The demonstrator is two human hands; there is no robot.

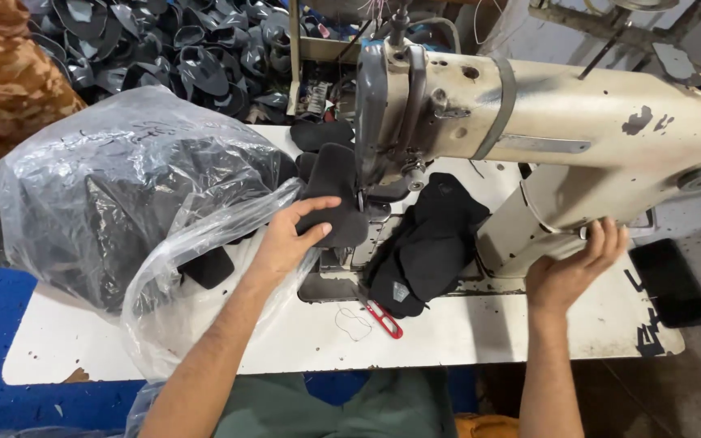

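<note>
Head camera, looking steeply down, close over sewing table

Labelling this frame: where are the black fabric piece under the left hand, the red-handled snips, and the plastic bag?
black fabric piece (pixel 336 182), head view, its upper middle.
red-handled snips (pixel 384 319), head view, red handle.
plastic bag (pixel 83 154), head view, top surface.

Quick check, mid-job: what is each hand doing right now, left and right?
Left hand: fingers spread, pressing flat on the black fabric piece by the needle, not gripping it.
Right hand: fingers curled against the sewing machine, on its underside; a true grip cannot be told.
</note>
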